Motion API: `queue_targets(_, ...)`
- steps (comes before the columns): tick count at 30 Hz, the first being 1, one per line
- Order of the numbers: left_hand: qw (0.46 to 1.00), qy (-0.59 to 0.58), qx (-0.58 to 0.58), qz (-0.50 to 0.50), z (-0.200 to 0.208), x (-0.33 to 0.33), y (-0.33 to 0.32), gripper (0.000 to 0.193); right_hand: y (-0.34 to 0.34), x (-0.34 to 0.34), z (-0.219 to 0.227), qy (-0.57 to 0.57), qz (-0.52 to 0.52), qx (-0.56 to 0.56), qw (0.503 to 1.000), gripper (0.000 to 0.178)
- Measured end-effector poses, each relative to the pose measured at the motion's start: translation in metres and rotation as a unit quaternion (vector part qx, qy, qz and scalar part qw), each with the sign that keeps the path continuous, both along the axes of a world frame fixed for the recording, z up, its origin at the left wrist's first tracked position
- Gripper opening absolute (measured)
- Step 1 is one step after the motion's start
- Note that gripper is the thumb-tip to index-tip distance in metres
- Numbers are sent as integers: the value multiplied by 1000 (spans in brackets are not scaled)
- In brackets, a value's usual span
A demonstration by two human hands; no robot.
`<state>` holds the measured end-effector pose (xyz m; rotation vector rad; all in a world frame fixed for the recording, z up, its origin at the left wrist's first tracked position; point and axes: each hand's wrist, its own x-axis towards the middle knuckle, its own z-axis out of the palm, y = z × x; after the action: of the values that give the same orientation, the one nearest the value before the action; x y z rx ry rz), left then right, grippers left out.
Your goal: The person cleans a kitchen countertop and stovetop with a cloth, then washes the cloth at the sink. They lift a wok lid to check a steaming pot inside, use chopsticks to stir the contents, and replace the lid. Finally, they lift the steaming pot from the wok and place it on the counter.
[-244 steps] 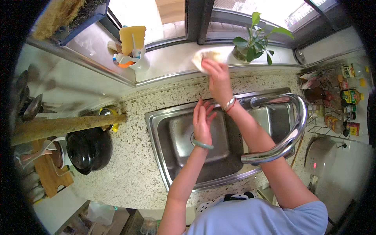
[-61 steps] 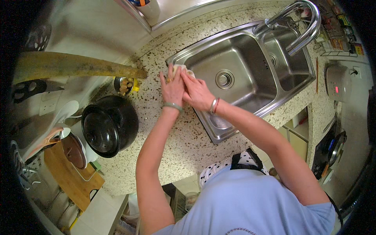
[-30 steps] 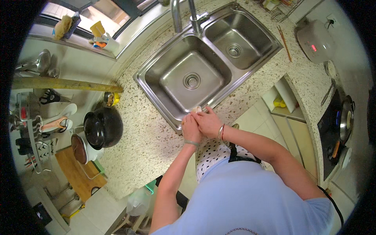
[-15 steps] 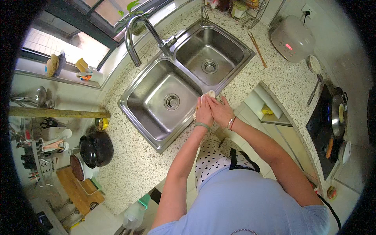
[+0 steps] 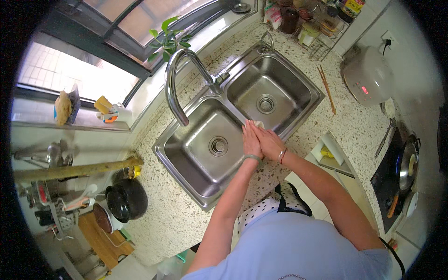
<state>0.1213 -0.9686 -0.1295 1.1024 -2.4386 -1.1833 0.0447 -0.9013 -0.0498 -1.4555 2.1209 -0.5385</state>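
Note:
Palm against palm, my left hand [image 5: 251, 143] and my right hand [image 5: 270, 143] are pressed together over the near rim of the steel double sink [image 5: 204, 201], close to its divider. Between them sits a crumpled whitish cloth [image 5: 258, 124], of which just a small bit shows past the fingers; whether it is fabric or paper is hard to tell. Both hands are closed on it, fingers pointing away from me. Beyond my hands the curved tap [image 5: 173, 88] arches over the left basin, and no water runs from it. Both basins hold nothing but their drains.
Chopsticks [image 5: 328, 91] lie right of the sink, near a rice cooker [image 5: 368, 77]. Farther right, a pan [image 5: 409, 163] rests on the black hob [image 5: 383, 182]. At left stand a dark pot [image 5: 133, 199] and a wooden cutting board [image 5: 100, 238]. A potted plant [image 5: 169, 39] is by the window.
My view has tilted upward, so the sink and counter sit lower in the picture. My hands stay pressed together, and less of the whitish cloth shows beside my left hand.

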Motion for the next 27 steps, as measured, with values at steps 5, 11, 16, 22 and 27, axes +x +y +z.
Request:
queue_targets(5,997,-12,-68,19,-1,-14,-72,56,-73,-15,-15,8,16,-74,997,73)
queue_targets(11,991,59,41,109,12,-37,-132,51,-137,-33,-34,36,22,-67,997,68)
queue_targets(16,989,69,71,111,18,-33,-127,54,-127,-29,-14,-29,-10,-15,999,67)
queue_targets(22,995,85,43,0,11,3,-50,54,-50,-9,-16,9,4,-6,1000,57)
queue_targets(27,966,-52,-113,-225,54,35,11,51,59,-10,19,4,21,-51,998,48)
